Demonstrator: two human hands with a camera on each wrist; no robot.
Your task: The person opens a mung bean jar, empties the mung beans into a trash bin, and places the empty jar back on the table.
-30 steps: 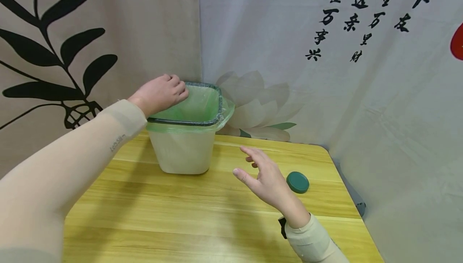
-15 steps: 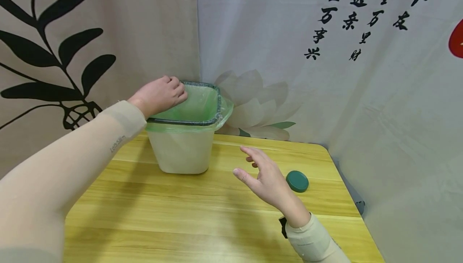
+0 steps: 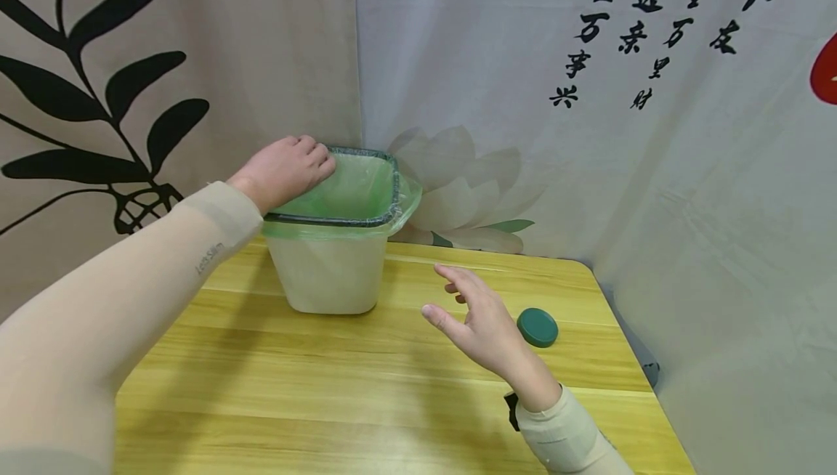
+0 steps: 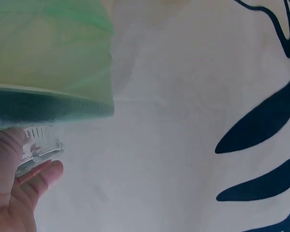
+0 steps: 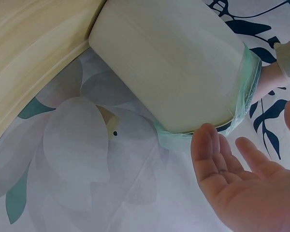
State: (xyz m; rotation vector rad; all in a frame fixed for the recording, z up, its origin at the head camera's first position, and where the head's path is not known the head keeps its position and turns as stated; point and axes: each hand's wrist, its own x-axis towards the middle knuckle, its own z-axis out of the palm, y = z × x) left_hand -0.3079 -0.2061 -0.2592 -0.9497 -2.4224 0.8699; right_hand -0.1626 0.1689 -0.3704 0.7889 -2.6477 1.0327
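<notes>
My left hand (image 3: 288,170) is over the left side of a whitish trash bin (image 3: 330,279), fingers bent down past its dark rim in the head view. In the left wrist view it grips a clear ridged container (image 4: 41,147), partly hidden by the palm and the rim. A thin green bag (image 3: 408,203) lines the bin and folds over its edge. My right hand (image 3: 480,326) hovers above the table to the right of the bin, fingers extended and thumb apart, holding nothing. Beyond its wrist lies a round dark green lid (image 3: 538,327).
The bin stands near the back edge of a yellow wooden table (image 3: 314,388). Close behind hangs a pale printed curtain (image 3: 458,46) with leaves, a flower and black characters. Another curtain side runs along the table's right edge.
My left hand has shifted very slightly left over the bin. The right hand, the bin and the lid stay where they were.
</notes>
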